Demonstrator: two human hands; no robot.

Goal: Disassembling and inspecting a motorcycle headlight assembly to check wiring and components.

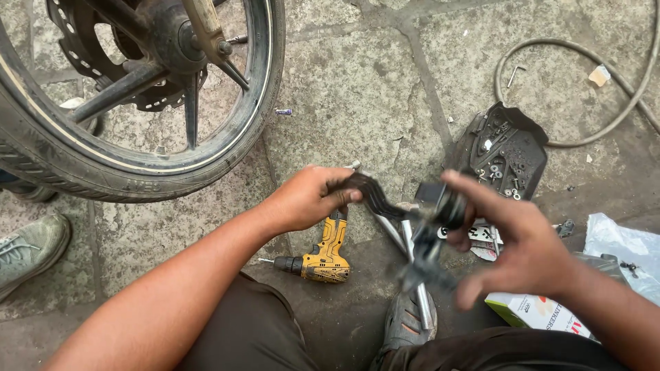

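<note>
My left hand [306, 198] grips one end of a black lever-like motorcycle part [377, 198]. My right hand [512, 237] holds the other, bulkier end, a blurred black assembly [433, 223] with a dangling piece below it. Both hands hover above the stone floor over my knees. A yellow cordless drill [324, 251] lies on the ground just under my left hand. Metal rods [412, 275] lie beneath the held part, next to my shoe [407, 323].
A motorcycle wheel [130, 89] with disc brake stands at upper left. A black plastic tray [507, 152] holds several bolts at right. A hose [584, 82] loops at upper right. A small box [533, 312] and plastic bag [629, 251] lie lower right. Another shoe [31, 251] is at left.
</note>
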